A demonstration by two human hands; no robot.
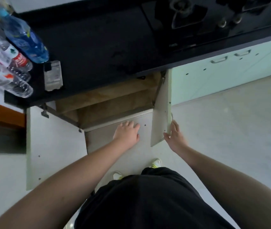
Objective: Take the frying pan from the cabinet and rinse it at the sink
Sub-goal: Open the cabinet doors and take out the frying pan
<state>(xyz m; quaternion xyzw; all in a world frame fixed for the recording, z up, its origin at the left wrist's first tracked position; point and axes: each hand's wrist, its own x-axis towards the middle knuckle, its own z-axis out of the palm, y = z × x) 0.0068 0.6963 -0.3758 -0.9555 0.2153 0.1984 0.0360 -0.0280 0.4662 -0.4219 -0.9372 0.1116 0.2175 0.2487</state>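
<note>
Plastic bottles (7, 52) are lying at the far left of the dark surface (90, 47). Below it, the cabinet (108, 103) is standing with its left door (52, 142) and right door (162, 111) swung wide. The left hand (127, 132) is reaching down before the opening, fingers loosely curled, holding nothing. The right hand (175, 138) is gripping the right door's lower edge, thumb inside, fingers outside. The pan is not showing; only brown shelves are visible inside. A stove (189, 15) is sitting at upper right.

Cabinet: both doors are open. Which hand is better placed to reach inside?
Probably the left hand: it is free in front of the cabinet opening. The right hand holds the right door.
</note>
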